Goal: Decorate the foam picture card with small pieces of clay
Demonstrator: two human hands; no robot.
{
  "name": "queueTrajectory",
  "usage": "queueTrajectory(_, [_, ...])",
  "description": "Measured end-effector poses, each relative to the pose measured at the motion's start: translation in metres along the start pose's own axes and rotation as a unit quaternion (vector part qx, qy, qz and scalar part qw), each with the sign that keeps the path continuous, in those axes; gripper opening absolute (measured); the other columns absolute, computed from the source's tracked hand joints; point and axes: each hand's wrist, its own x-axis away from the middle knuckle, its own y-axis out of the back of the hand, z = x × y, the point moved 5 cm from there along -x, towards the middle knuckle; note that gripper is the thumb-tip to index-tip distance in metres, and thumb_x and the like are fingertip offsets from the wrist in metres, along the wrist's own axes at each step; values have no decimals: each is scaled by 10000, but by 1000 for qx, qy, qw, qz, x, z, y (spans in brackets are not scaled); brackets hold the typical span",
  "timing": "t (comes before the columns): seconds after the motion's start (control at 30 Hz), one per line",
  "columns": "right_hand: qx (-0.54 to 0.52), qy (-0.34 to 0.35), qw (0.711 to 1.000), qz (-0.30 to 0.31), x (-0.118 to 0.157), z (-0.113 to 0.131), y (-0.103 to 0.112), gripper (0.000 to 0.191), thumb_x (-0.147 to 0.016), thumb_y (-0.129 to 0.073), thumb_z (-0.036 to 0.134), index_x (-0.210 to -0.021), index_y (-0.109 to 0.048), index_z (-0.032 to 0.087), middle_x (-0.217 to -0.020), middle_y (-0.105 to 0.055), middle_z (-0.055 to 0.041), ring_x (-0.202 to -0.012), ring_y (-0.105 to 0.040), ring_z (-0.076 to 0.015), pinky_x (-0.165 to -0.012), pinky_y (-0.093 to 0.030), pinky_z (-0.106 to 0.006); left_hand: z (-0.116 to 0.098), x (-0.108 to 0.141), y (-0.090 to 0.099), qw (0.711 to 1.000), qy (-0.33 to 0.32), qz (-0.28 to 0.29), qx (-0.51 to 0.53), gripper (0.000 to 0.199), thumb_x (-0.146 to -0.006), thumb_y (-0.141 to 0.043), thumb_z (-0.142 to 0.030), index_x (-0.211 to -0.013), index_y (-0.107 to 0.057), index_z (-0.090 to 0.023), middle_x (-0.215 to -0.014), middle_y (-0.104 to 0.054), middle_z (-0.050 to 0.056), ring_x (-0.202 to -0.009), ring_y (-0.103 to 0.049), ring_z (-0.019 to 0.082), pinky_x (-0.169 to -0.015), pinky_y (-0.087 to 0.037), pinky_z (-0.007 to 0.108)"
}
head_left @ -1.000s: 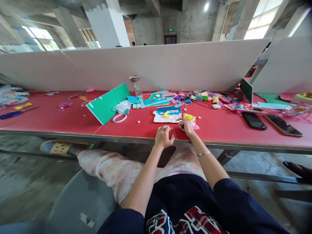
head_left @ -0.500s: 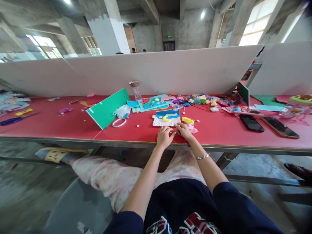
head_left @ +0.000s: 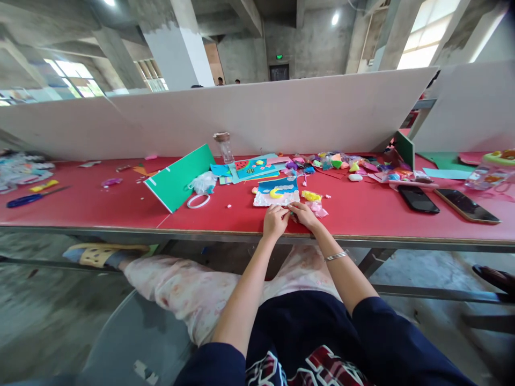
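Observation:
My left hand (head_left: 276,221) and my right hand (head_left: 304,215) meet at the near edge of the red table, fingers bent and fingertips together. A tiny greenish spot shows between the fingertips; what they pinch is too small to make out. Just beyond them lies a small picture card (head_left: 277,192), blue with white cloud shapes above and a whitish, bumpy lower part. A yellow crescent moon (head_left: 276,193) sits on it. Beside my right hand are a yellow packet of clay (head_left: 311,196) and a crumpled pink wrapper (head_left: 317,208).
A green board (head_left: 181,178) stands tilted at left, near a white ring (head_left: 198,201) and a plastic bag (head_left: 203,183). Behind are a clear bottle (head_left: 225,149), coloured cards (head_left: 253,168) and bright clay pieces (head_left: 336,162). Two phones (head_left: 418,199) lie right; scissors (head_left: 24,200) lie far left.
My left fingers have closed in against my right fingertips, and the greenish bit is now more covered. The view has shifted slightly; the things on the table stay in place.

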Motion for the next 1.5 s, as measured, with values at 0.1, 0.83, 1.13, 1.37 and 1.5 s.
queueTrajectory(0.1, [15,-1,1000,14,-2,-4,0,328,-744,-511,473,-608,-477,177,-411,-446,42,-427,-424,-92,-445,-312,-217,5,0,-3,999,26,15,37,190,-832,-493,-212,-796,-676,-178,-727,-618,58,-717,-557,174,-672,-459,298])
queueTrajectory(0.83, [-1,8,1000,1,-1,2,6,301,-647,-658,413,-729,-565,139,-505,-532,28,-445,-490,-91,-460,-368,-216,20,-2,3,966,202,6,163,241,-862,-392,-244,-652,-495,-188,-527,-522,-26,-519,-495,124,-513,-334,219])
queueTrajectory(1.13, [22,16,999,-18,-5,-5,8,345,-777,-532,449,-586,-508,162,-434,-512,15,-382,-470,-84,-408,-335,-200,19,-4,6,965,142,-60,213,112,-764,-588,-231,-773,-679,-167,-782,-699,59,-715,-637,168,-654,-491,249])
queueTrajectory(1.37, [12,9,999,-42,-6,-8,12,221,-750,-554,351,-641,-525,161,-440,-515,27,-383,-468,-86,-408,-336,-199,20,-3,8,952,181,-56,242,44,-692,-660,-205,-683,-689,-172,-710,-693,31,-643,-631,152,-602,-500,239])
queueTrajectory(1.5, [7,5,998,-61,-7,-11,13,192,-731,-564,347,-685,-524,164,-413,-488,45,-375,-455,-89,-413,-343,-201,18,-3,10,952,194,-42,234,60,-710,-648,-203,-682,-687,-167,-684,-693,28,-641,-637,159,-609,-494,235])
